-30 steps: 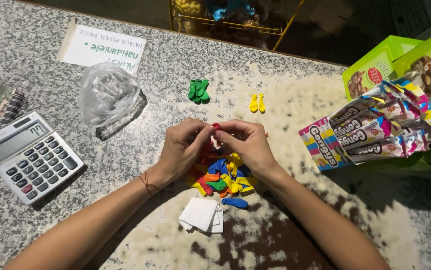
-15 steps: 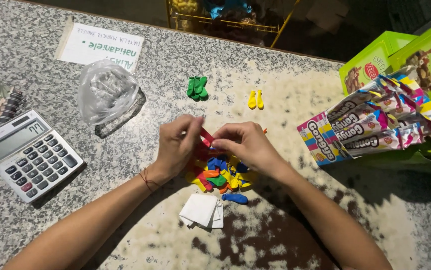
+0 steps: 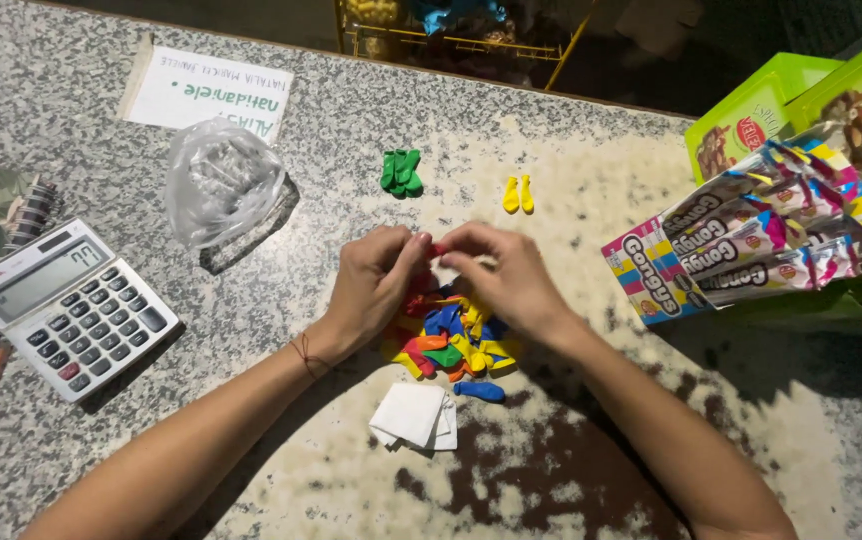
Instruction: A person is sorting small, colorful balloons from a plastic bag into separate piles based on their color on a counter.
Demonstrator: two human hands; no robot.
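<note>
Head view: since half a second ago the two hands have drawn closer together, fingertips now meeting over the pile, and the red balloon that showed as a stretched strip between them is now only a small red bit pinched at the fingertips. The left hand and the right hand both grip that red balloon, fingers curled. Directly beneath lies the pile of balloons, uninflated, in red, blue, yellow, green and orange. A folded white paper lies just below the pile. The speckled stone bench also carries green balloons, yellow balloons, a clear plastic bag, a calculator and colourful packets.
</note>
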